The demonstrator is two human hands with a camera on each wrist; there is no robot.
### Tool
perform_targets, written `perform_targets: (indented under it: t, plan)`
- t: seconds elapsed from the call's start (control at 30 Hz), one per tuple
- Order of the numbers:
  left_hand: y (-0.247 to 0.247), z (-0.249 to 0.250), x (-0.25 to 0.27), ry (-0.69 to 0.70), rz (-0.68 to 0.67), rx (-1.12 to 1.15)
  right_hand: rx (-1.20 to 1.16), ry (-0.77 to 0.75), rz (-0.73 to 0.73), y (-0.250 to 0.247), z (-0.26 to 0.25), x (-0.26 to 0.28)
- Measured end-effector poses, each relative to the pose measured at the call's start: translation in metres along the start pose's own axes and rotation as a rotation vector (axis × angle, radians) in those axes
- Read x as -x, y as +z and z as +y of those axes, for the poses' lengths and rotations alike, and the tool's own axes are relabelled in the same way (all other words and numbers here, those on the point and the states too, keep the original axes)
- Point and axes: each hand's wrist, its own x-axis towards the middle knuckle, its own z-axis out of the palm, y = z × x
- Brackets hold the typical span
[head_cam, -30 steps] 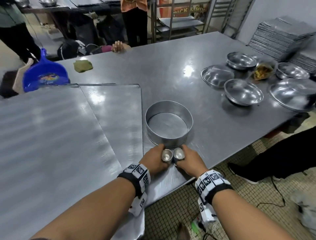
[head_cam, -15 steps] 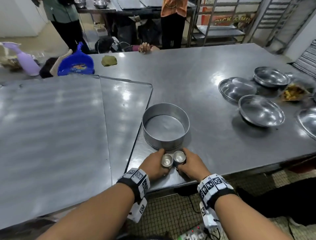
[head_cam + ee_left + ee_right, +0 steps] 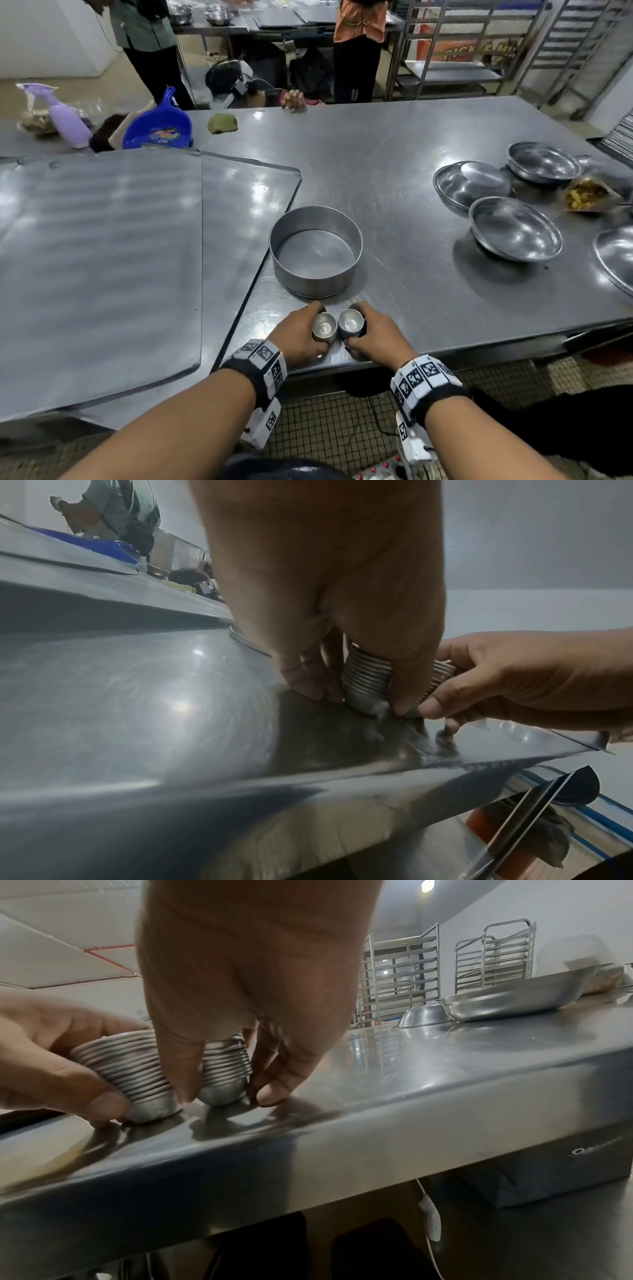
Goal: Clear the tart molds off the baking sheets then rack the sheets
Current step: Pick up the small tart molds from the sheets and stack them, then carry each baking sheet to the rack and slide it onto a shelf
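Observation:
Two stacks of small nested metal tart molds stand side by side on the steel table (image 3: 394,171), near its front edge. My left hand (image 3: 308,334) grips the left stack (image 3: 323,329), and my right hand (image 3: 368,329) grips the right stack (image 3: 351,322). The left wrist view shows the ribbed left stack (image 3: 366,680) between thumb and fingers, its base on the table. The right stack (image 3: 226,1072) is held the same way in the right wrist view. Two bare baking sheets lie to the left, the upper sheet (image 3: 102,257) overlapping the lower sheet (image 3: 246,212).
A round metal cake ring (image 3: 315,251) stands just beyond the stacks. Several shallow steel bowls (image 3: 513,229) sit at the right. A blue dustpan (image 3: 157,126) and a purple spray bottle (image 3: 66,120) are at the far left. Two people stand past the table, with tray racks (image 3: 565,44) behind.
The head view has swung left and tilted up. Both hands keep hold of the two stacks in front of the ring.

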Motion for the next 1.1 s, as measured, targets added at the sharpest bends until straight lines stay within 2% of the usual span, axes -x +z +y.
perform_targets:
  t: [0.13, 0.23, 0.33, 0.37, 0.43, 0.5, 0.57, 0.73, 1.1]
  plan:
    - [-0.003, -0.001, -0.004, -0.018, -0.038, 0.002, 0.002, -0.017, -0.032, -0.002, 0.003, -0.001]
    - [-0.017, -0.004, -0.007, -0.034, -0.14, -0.032, 0.002, 0.014, -0.166, -0.016, 0.007, -0.01]
    - [-0.049, -0.018, -0.012, -0.11, -0.227, -0.129, 0.041, 0.103, -0.256, -0.046, 0.018, -0.03]
    - [-0.063, -0.024, -0.013, -0.144, -0.193, -0.145, 0.058, 0.131, -0.244, -0.057, 0.021, -0.039]
    - [-0.086, -0.036, -0.016, -0.219, -0.031, -0.123, 0.078, 0.167, -0.139, -0.078, 0.015, -0.056]
    - [-0.101, -0.039, -0.02, -0.282, 0.165, 0.007, 0.065, 0.153, 0.031, -0.089, -0.004, -0.071]
    - [-0.109, -0.034, -0.029, -0.331, 0.272, 0.124, 0.024, 0.122, 0.13, -0.09, -0.027, -0.083]
    - [-0.107, -0.017, -0.051, -0.293, 0.268, 0.137, -0.003, 0.086, 0.138, -0.062, -0.057, -0.093]
    - [-0.069, 0.013, -0.028, -0.221, 0.309, 0.176, -0.085, 0.057, 0.179, -0.067, -0.029, -0.067]
